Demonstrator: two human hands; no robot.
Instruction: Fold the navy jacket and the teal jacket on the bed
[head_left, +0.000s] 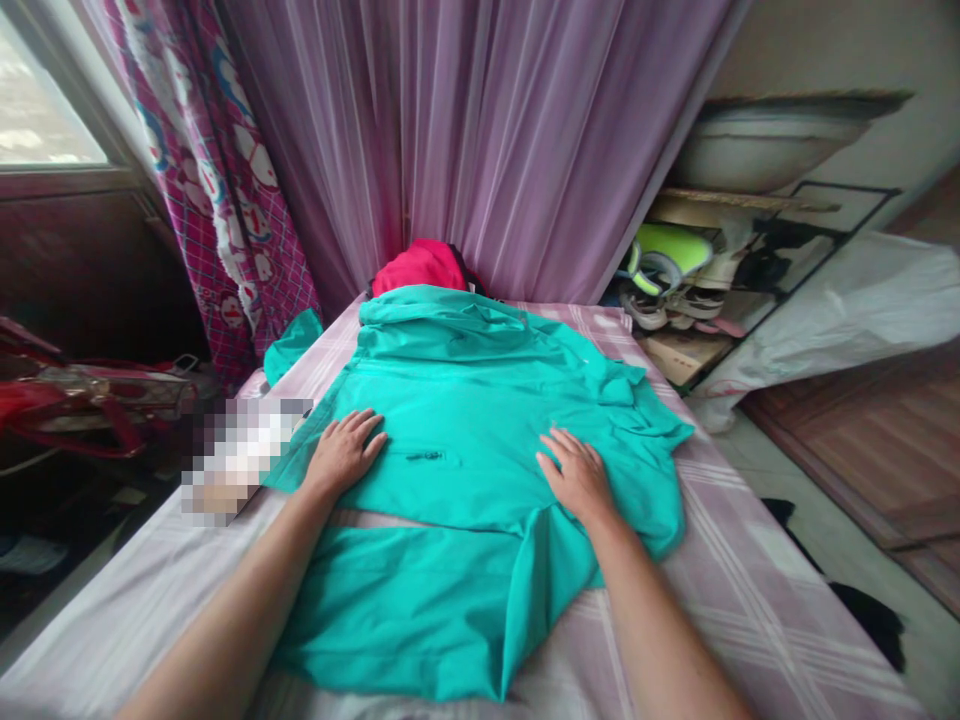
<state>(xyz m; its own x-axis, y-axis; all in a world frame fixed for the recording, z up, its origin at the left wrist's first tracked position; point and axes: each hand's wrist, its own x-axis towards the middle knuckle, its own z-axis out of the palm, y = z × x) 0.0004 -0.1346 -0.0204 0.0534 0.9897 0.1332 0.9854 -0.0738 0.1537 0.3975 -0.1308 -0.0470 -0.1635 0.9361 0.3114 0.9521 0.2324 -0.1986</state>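
Note:
A teal jacket (450,400) lies spread out over the checked cloth, with a small dark mark on its front. One sleeve (405,610) stretches across the near side, folded over at its right part. My left hand (346,450) rests flat on the jacket's left part, fingers apart. On the right part, my right hand (576,470) lies flat too, its fingers spread on the fabric. Neither hand grips anything. Bunched fabric forms the jacket's far edge and its right side.
A checked pink-white cloth (750,600) covers the table or bed. Behind the jacket sits a red bundle (420,266) before purple curtains (525,130). A blurred-out patch lies at left. To the right stands a rack with shoes (645,310) and a basin (772,150).

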